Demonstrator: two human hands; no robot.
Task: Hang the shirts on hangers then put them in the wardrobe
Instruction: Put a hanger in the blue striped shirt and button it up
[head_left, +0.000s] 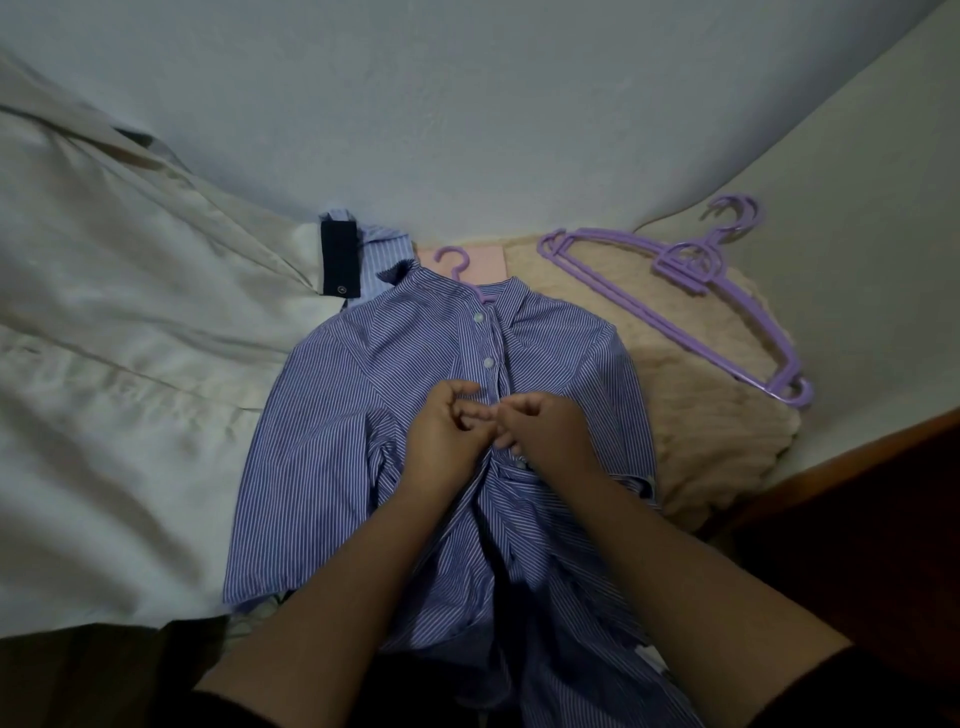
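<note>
While forearms converge, left hand (441, 426) and right hand (545, 426) pinch striped shirt (332, 415) placket.

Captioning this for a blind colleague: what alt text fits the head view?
Both hands, left hand and right hand, pinch the button placket of a blue-striped shirt lying on a purple plastic hanger. Spare purple hangers lie to the right.

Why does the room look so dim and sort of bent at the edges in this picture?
In the head view the light is low and bluish, so the forearms and the bottom edge go nearly black; the wide-angle lens bows the wall and the bed's edges; the striped shirt, both hands (left, right) and the spare purple hangers stay fairly sharp, without glare.
</note>
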